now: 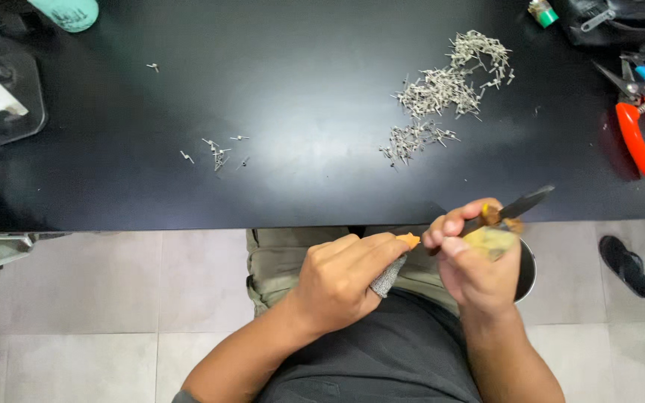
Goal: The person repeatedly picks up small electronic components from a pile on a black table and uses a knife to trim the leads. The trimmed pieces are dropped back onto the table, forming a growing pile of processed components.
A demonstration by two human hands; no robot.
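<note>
on black table, metal pins, tiled floor

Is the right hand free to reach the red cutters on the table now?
Probably not at once: the right hand holds a dark tool. The red cutters lie uncovered on the black table, with nothing between.

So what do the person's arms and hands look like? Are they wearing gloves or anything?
No full gloves. Both forearms are bare, with no sleeves reaching them and no watch or bracelet showing. The left hand wears a grey knitted finger cover with an orange tip on its forefinger. The right hand has a yellowish cover over its thumb. Otherwise the fingers are bare, with no rings that I can see.
</note>
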